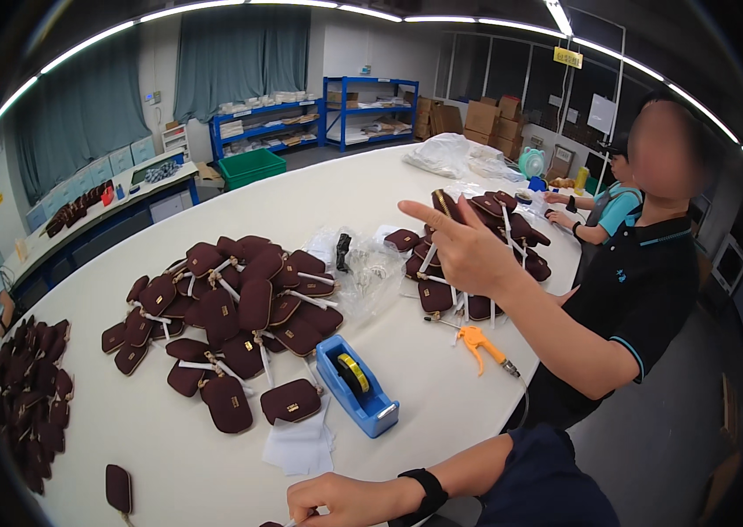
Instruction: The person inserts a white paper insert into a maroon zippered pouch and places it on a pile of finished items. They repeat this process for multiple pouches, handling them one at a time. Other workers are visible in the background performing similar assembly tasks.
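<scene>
My right hand is low at the lower edge, a black band on its wrist. Its fingers are curled closed round something mostly cut off by the frame; a white bit shows at the fingers and a maroon sliver below. My left hand is out of the picture. Just beyond the right hand lie thin white sheets, with a maroon zip pouch resting at their top edge. Beside them stands a blue tape dispenser with a yellow roll. A large heap of maroon pouches with white strips spreads to the left.
A co-worker's hand reaches in from the right, index finger extended, over another pouch pile. An orange air gun lies near the right edge. Clear plastic bags sit between the piles. More pouches cover the far left.
</scene>
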`<state>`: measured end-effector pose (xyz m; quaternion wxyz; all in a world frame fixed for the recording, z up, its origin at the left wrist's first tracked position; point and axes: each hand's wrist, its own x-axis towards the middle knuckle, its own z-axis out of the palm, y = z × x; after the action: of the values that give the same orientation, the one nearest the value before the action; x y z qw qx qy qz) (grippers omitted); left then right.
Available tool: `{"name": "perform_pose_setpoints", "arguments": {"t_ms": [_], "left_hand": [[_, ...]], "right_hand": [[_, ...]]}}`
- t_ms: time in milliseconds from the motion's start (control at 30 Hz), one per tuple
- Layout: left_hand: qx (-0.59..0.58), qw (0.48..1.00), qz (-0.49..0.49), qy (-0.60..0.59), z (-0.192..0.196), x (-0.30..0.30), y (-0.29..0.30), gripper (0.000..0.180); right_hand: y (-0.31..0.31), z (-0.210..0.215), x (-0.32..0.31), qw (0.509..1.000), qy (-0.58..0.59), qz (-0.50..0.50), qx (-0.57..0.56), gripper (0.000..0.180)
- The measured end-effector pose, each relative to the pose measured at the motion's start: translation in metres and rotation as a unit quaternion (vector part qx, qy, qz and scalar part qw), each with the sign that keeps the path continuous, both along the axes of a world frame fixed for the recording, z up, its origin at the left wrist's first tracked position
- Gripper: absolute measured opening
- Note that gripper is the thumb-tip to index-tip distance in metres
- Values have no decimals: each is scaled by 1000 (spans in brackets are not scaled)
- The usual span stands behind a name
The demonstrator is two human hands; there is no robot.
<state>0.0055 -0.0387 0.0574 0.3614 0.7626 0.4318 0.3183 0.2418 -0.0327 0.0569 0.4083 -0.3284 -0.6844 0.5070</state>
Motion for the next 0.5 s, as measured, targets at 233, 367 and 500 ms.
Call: {"name": "perform_pose_setpoints", "arguments": {"t_ms": [233,367,500], "left_hand": [[-7,1000,13,-11,0,9,-2,10],[1,999,19,-51,-4,3,1,8],[47,995,-19,-91,-9,-3,8,5]], "right_hand": [[-8,11,8,998,4,-70,6,12],[3,10,7,999,-13,-31,-7,18],[11,2,2,997,-74,10,38,18]]}}
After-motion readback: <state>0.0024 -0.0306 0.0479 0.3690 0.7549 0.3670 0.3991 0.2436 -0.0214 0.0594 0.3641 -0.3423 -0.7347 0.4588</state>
